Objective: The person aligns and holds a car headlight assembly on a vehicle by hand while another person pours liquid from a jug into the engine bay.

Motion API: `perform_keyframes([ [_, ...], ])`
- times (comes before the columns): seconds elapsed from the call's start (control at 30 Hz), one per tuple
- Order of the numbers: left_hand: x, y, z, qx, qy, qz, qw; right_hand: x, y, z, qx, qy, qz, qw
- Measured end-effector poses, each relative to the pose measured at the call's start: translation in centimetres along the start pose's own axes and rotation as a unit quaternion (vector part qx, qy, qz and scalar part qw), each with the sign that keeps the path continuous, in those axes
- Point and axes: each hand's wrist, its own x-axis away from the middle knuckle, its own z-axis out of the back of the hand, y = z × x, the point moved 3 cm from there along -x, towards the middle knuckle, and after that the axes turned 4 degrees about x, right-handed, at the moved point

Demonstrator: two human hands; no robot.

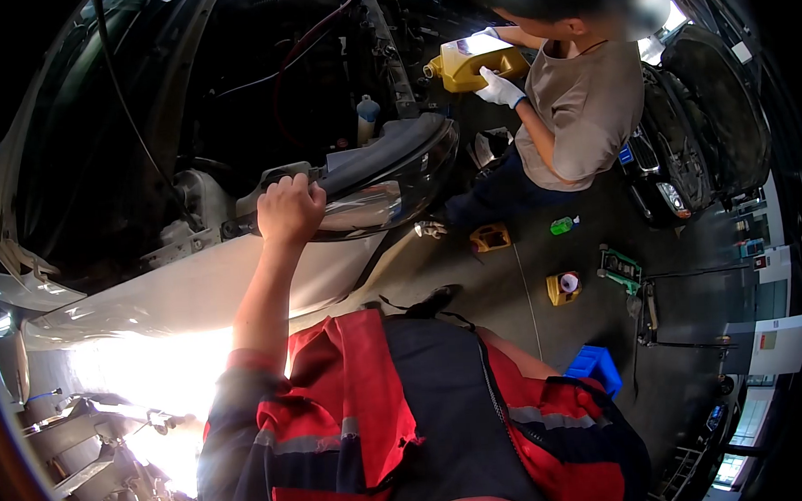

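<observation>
My left hand rests at the inner end of a car headlight, with its fingers curled down over the top edge. Beneath the hand runs the pale fender of the same car. The open engine bay lies just beyond, dark inside, with a bottle-like reservoir with a blue top near the headlight. My right hand is not in view; only part of that forearm shows beside my red and dark jacket.
Across the headlight a co-worker in white gloves holds a yellow jug. On the floor are yellow containers, a green bottle, a green floor jack and a blue bin. Another car stands behind with its hood up.
</observation>
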Motion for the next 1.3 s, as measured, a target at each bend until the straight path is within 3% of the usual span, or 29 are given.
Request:
perform_keyframes([
  [0.7,0.0,0.0,0.1,-0.002,0.002,-0.005,1.0,-0.7,-1.0,0.0,0.015,0.004,0.0,1.0],
  [1.3,-0.3,0.3,-0.1,-0.023,-0.026,-0.01,0.999,-7.1,-2.1,0.5,0.114,0.066,0.002,0.991],
])
